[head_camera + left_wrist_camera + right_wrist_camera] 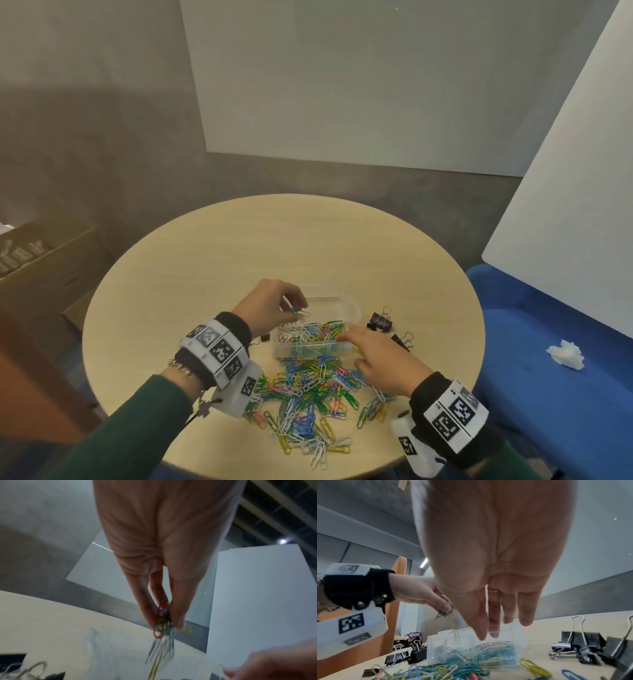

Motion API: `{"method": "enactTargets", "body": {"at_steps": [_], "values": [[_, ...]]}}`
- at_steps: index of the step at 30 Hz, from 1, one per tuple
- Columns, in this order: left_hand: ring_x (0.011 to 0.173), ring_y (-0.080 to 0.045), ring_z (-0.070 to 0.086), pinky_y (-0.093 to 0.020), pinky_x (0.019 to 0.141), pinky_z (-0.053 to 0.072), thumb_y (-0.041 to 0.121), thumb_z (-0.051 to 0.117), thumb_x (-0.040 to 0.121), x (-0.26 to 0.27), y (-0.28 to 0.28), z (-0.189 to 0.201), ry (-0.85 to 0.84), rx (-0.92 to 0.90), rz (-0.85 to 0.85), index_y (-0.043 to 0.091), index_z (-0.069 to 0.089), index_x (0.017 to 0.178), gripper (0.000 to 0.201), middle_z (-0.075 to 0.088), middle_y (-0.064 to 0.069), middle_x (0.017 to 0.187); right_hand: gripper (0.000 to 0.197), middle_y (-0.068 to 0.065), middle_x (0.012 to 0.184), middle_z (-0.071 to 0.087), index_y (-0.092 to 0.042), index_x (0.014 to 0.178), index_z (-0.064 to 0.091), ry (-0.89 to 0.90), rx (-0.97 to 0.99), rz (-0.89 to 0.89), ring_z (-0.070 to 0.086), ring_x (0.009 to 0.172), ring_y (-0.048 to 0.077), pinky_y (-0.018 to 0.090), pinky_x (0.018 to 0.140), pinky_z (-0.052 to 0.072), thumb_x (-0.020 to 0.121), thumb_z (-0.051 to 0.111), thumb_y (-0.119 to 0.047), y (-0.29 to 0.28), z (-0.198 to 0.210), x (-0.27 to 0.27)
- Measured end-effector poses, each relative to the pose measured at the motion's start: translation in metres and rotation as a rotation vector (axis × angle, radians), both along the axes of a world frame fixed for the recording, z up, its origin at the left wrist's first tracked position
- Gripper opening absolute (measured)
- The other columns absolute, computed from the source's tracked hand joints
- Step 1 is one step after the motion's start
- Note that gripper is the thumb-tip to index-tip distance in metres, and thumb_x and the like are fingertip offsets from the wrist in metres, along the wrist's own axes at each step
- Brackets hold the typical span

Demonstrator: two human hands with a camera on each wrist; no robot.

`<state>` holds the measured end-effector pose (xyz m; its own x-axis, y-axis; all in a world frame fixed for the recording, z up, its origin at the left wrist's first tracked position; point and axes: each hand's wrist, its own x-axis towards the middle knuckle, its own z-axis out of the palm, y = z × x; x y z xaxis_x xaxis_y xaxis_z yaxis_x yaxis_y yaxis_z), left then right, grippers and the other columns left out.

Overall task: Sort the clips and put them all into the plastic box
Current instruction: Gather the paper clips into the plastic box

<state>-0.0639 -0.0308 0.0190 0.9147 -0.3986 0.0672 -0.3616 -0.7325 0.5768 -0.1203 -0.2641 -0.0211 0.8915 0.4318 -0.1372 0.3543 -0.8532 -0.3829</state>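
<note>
Left hand (274, 301) pinches a bunch of paper clips (163, 622) over the plastic box (318, 337) on the counter; right hand (380, 359) fingers spread, steadying it; a loose pinch could scatter clips outside

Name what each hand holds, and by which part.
Left hand pinches a bunch of paper clips by their upper ends; right hand holds nothing.

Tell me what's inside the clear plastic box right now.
The plastic box holds a heap of coloured paper clips: blue, green, yellow, white and pink. No binder clips show inside. The right hand covers its near right corner, so that part stays unseen.
</note>
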Motion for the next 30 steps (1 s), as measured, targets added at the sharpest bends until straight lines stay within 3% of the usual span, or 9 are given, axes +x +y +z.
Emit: {"method": "enactTargets", "body": {"at_steps": [3, 8, 15, 18, 20, 22, 25, 27, 30], "values": [[0.084, -0.008, 0.069, -0.029, 0.083, 0.057, 0.017, 0.078, 0.077, 0.007, -0.004, -0.012, 0.089, -0.014, -0.017, 0.016, 0.073, 0.098, 0.022, 0.073, 0.002, 0.094, 0.053, 0.0, 0.155, 0.032, -0.029, 0.142, 0.04, 0.035, 0.063, 0.008, 0.026, 0.144, 0.015, 0.03, 0.116, 0.022, 0.095, 0.043, -0.004, -0.006, 0.002, 0.003], [0.098, -0.002, 0.064, -0.017, 0.087, 0.05, 0.031, 0.075, 0.079, 0.0, -0.003, -0.014, 0.081, 0.068, -0.049, 0.019, 0.07, 0.11, 0.034, 0.071, 0.006, 0.108, 0.05, -0.002, 0.137, 0.056, -0.021, 0.138, 0.048, -0.06, 0.288, -0.181, 0.051, 0.126, 0.008, 0.028, 0.109, 0.039, 0.094, 0.039, 0.003, -0.023, 0.012, 0.015], [0.093, 0.004, 0.06, -0.009, 0.081, 0.046, 0.029, 0.064, 0.09, -0.04, -0.005, -0.009, 0.004, 0.068, -0.155, 0.029, 0.07, 0.109, 0.021, 0.069, 0.012, 0.108, 0.064, 0.014, 0.14, 0.05, -0.018, 0.153, 0.012, 0.178, 0.04, -0.194, 0.049, 0.128, 0.024, 0.034, 0.105, 0.042, 0.096, 0.038, -0.002, -0.015, 0.008, 0.005], [0.116, -0.002, 0.053, -0.017, 0.098, 0.042, 0.031, 0.062, 0.09, -0.053, -0.006, -0.018, 0.054, 0.21, -0.243, 0.027, 0.058, 0.128, 0.038, 0.059, 0.01, 0.13, 0.067, 0.016, 0.131, 0.057, -0.016, 0.152, 0.008, 0.189, -0.026, -0.182, 0.059, 0.112, 0.027, 0.039, 0.095, 0.05, 0.094, 0.039, -0.003, -0.009, 0.002, -0.002], [0.133, -0.008, 0.04, -0.024, 0.112, 0.03, 0.03, 0.061, 0.091, -0.059, -0.008, -0.025, 0.09, 0.334, -0.29, 0.024, 0.043, 0.141, 0.054, 0.043, 0.009, 0.147, 0.068, 0.015, 0.133, 0.055, -0.016, 0.153, 0.006, 0.206, -0.028, -0.156, 0.057, 0.114, 0.026, 0.038, 0.097, 0.049, 0.094, 0.039, -0.005, -0.007, -0.002, -0.007], [0.138, -0.013, 0.033, -0.025, 0.114, 0.026, 0.028, 0.061, 0.091, -0.065, -0.009, -0.03, 0.144, 0.394, -0.297, 0.022, 0.033, 0.147, 0.063, 0.034, 0.005, 0.151, 0.067, 0.012, 0.14, 0.051, -0.016, 0.153, 0.005, 0.241, -0.006, -0.123, 0.051, 0.126, 0.024, 0.036, 0.104, 0.044, 0.096, 0.039, -0.008, -0.008, -0.001, -0.011], [0.13, -0.018, 0.04, -0.033, 0.109, 0.035, 0.03, 0.061, 0.09, -0.069, -0.009, -0.035, 0.191, 0.411, -0.281, 0.023, 0.032, 0.147, 0.064, 0.04, -0.001, 0.143, 0.065, 0.003, 0.147, 0.046, -0.018, 0.153, 0.012, 0.282, 0.053, -0.101, 0.044, 0.134, 0.014, 0.026, 0.107, 0.039, 0.096, 0.043, -0.01, -0.014, 0.006, -0.011], [0.129, -0.016, 0.039, -0.03, 0.109, 0.034, 0.032, 0.061, 0.09, -0.069, -0.009, -0.035, 0.162, 0.382, -0.274, 0.022, 0.035, 0.146, 0.062, 0.04, 0.002, 0.142, 0.061, 0.001, 0.147, 0.046, -0.018, 0.152, 0.018, 0.248, 0.073, -0.129, 0.044, 0.134, 0.012, 0.022, 0.105, 0.036, 0.097, 0.042, -0.008, -0.019, 0.009, -0.01], [0.134, -0.012, 0.033, -0.025, 0.112, 0.029, 0.033, 0.059, 0.092, -0.067, -0.009, -0.036, 0.095, 0.365, -0.282, 0.019, 0.035, 0.146, 0.061, 0.035, 0.005, 0.146, 0.056, 0.004, 0.148, 0.044, -0.015, 0.15, 0.024, 0.184, 0.026, -0.158, 0.042, 0.134, 0.015, 0.024, 0.106, 0.034, 0.098, 0.041, -0.01, -0.022, 0.009, -0.01]]}}
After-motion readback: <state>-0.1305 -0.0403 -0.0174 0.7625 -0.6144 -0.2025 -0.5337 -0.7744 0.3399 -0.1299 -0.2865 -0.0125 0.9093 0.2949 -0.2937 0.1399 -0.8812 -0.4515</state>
